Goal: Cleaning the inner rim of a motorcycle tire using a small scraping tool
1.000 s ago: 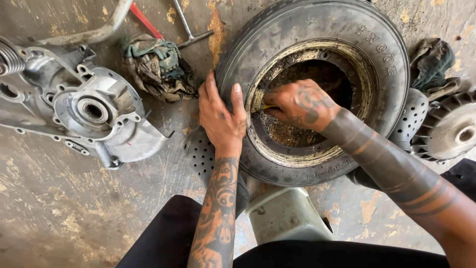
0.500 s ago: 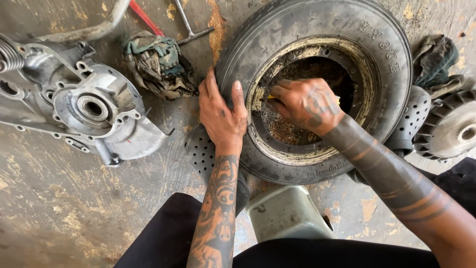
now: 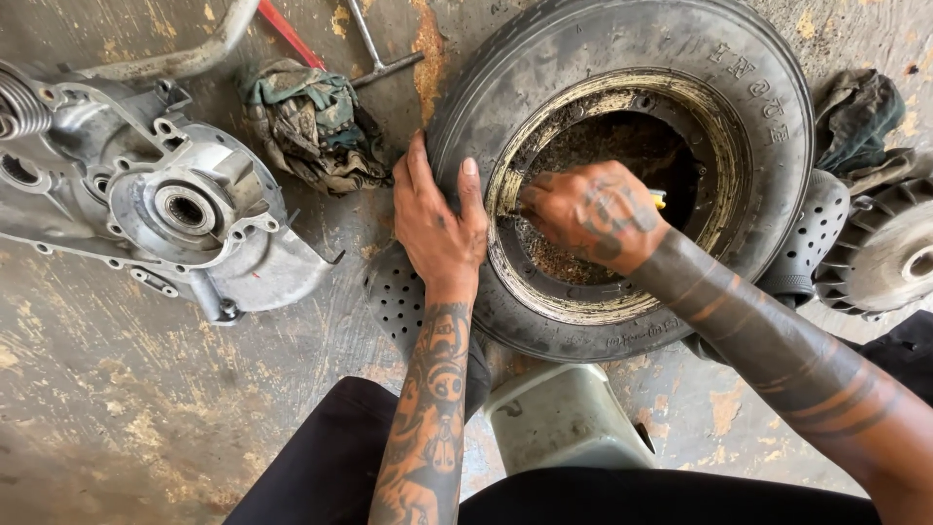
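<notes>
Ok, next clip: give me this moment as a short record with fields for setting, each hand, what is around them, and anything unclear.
Setting: stained concrete floor, seen from above.
Left hand: flat on the sidewall of a small tyre, fingers spread.
Right hand: inside the rusty wheel rim, closed on a tool with a yellow tip.
Left of the tyre: grey engine casing, dirty rag, T-handle wrench.
Right of the tyre: finned metal wheel.
Unclear: what kind of tool the right hand holds.
</notes>
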